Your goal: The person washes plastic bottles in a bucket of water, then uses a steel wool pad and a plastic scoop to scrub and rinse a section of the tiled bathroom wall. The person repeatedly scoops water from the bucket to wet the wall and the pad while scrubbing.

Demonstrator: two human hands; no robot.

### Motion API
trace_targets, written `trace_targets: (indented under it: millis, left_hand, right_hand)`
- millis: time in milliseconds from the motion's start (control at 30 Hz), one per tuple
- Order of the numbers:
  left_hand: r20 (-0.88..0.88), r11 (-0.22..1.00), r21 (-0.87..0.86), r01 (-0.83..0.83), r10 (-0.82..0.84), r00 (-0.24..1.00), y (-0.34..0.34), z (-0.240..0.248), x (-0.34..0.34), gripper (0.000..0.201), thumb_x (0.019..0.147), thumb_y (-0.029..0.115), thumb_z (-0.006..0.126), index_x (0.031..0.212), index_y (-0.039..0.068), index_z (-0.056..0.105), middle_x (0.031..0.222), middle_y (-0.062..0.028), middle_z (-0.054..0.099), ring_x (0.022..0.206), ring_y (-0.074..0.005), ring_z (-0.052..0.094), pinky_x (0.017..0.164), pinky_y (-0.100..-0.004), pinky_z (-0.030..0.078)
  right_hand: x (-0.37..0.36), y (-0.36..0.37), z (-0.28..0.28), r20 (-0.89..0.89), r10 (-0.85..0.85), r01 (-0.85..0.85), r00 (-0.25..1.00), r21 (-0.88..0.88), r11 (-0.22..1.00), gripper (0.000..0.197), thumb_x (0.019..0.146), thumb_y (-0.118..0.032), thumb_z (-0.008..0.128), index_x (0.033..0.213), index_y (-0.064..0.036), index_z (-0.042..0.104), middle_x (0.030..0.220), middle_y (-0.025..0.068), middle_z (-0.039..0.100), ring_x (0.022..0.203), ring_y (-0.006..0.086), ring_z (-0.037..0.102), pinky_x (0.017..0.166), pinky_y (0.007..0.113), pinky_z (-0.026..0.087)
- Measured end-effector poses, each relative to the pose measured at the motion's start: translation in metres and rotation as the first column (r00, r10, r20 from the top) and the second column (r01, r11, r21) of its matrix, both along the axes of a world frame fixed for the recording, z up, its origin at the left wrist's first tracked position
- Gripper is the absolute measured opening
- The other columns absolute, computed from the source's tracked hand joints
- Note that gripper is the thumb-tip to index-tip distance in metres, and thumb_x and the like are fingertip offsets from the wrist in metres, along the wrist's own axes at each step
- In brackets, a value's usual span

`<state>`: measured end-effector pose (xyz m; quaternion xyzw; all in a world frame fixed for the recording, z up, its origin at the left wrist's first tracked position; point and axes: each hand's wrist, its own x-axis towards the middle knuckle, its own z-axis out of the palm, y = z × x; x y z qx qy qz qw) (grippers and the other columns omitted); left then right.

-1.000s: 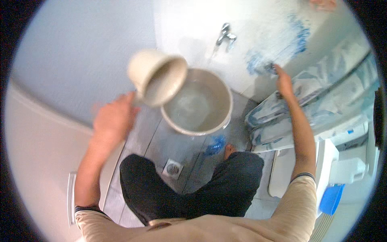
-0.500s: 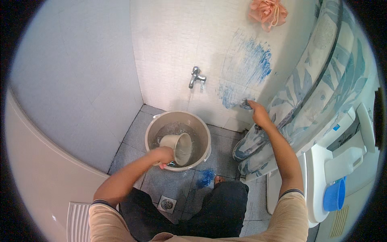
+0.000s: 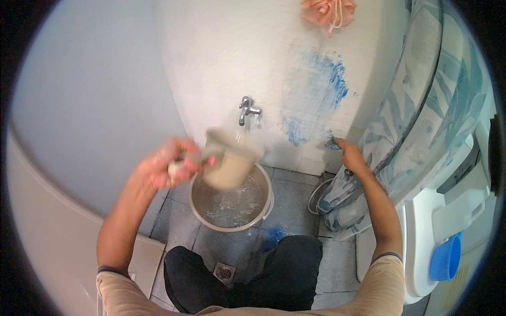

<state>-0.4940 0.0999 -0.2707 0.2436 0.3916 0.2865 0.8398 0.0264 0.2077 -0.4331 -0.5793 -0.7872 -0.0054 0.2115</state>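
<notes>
A: Where's the dipper (image 3: 230, 171)?

B: Raised over the bucket (image 3: 226, 229), blurred. The left hand (image 3: 169, 163) has its fingers wrapped round the handle.

A: How would it handle?

B: I'd guess stiff, light plastic, hard to break but slippery when wet, and front-heavy once filled. The handle is the place to grip, with the whole palm.

A: And the right hand (image 3: 354, 157)?

B: Fingers closed on a small dark pad (image 3: 332, 142) against the white wall (image 3: 226, 58), just below the blue smears (image 3: 337, 81). Probably soft and light, best pinched at the back so its face lies flat.

A: What's in the containers?

B: The bucket stands upright near the far edge of the floor (image 3: 295, 195), below the tap (image 3: 245, 110). Rippling, clear-looking water (image 3: 232, 205) is in it, so I'd expect it to be heavy: take the rim at both sides. Blur hides the dipper's contents; I can't tell.

A: The blue tub (image 3: 446, 259)?

B: Beside the white toilet (image 3: 417, 210); what's inside it doesn't show.
</notes>
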Motion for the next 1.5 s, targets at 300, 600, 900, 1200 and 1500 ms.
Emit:
trace_targets:
  millis: [300, 600, 900, 1200, 1500]
  left_hand:
    - [0.228, 0.925, 0.371, -0.083, -0.004, 0.974, 0.124, 0.124, 0.127, 0.029, 0.087, -0.002, 0.043, 0.109, -0.019, 0.034, 0.091, -0.0221, 0.051, 0.056, -0.0120, 0.053, 0.038, -0.0161, 0.049]
    - [0.214, 0.991, 0.107, -0.076, 0.052, 0.975, 0.061, 0.042, 0.071, 0.037, 0.085, 0.003, 0.042, 0.111, -0.022, 0.035, 0.088, -0.0226, 0.050, 0.048, -0.0090, 0.048, 0.036, -0.0155, 0.047]
    - [0.244, 0.999, 0.000, 0.035, -0.034, 0.969, 0.075, 0.026, 0.090, 0.039, 0.089, 0.006, 0.041, 0.116, -0.022, 0.035, 0.094, -0.0225, 0.053, 0.048, -0.0120, 0.047, 0.035, -0.0205, 0.046]
    - [0.351, 0.954, 0.237, 0.186, -0.262, 0.899, 0.173, 0.091, 0.171, 0.024, 0.090, -0.001, 0.040, 0.105, -0.019, 0.037, 0.092, -0.0213, 0.048, 0.051, -0.0136, 0.058, 0.046, -0.0212, 0.057]
    - [0.239, 0.991, 0.048, 0.121, -0.129, 0.962, 0.084, -0.002, 0.060, 0.032, 0.091, 0.002, 0.041, 0.113, -0.017, 0.026, 0.104, -0.0328, 0.056, 0.050, -0.0097, 0.055, 0.041, -0.0177, 0.055]
  right_hand:
    - [0.000, 0.000, 0.010, -0.060, -0.054, 0.051, 0.997, -0.042, 0.998, 0.065, 0.070, 0.016, 0.039, 0.131, -0.0032, 0.053, 0.131, 0.0220, 0.054, 0.121, 0.0376, 0.052, 0.104, 0.038, 0.039]
    - [0.010, 0.002, -0.007, 0.004, -0.001, 0.001, 1.000, -0.024, 1.000, 0.063, 0.070, 0.015, 0.043, 0.129, -0.0021, 0.054, 0.129, 0.0218, 0.056, 0.120, 0.0377, 0.053, 0.104, 0.040, 0.040]
    - [0.015, -0.002, -0.017, 0.072, 0.023, -0.010, 0.997, -0.175, 0.984, 0.059, 0.069, 0.013, 0.047, 0.126, -0.0017, 0.057, 0.126, 0.0208, 0.058, 0.119, 0.0370, 0.053, 0.102, 0.041, 0.042]
    - [0.010, -0.007, -0.006, 0.084, 0.028, -0.014, 0.996, -0.165, 0.986, 0.055, 0.071, 0.011, 0.046, 0.122, -0.0008, 0.060, 0.118, 0.0228, 0.061, 0.111, 0.0390, 0.058, 0.099, 0.040, 0.044]
    - [0.023, -0.006, -0.021, 0.097, -0.078, 0.101, 0.992, -0.256, 0.961, 0.055, 0.070, 0.013, 0.044, 0.120, -0.0014, 0.062, 0.118, 0.0241, 0.061, 0.111, 0.0397, 0.057, 0.097, 0.040, 0.045]
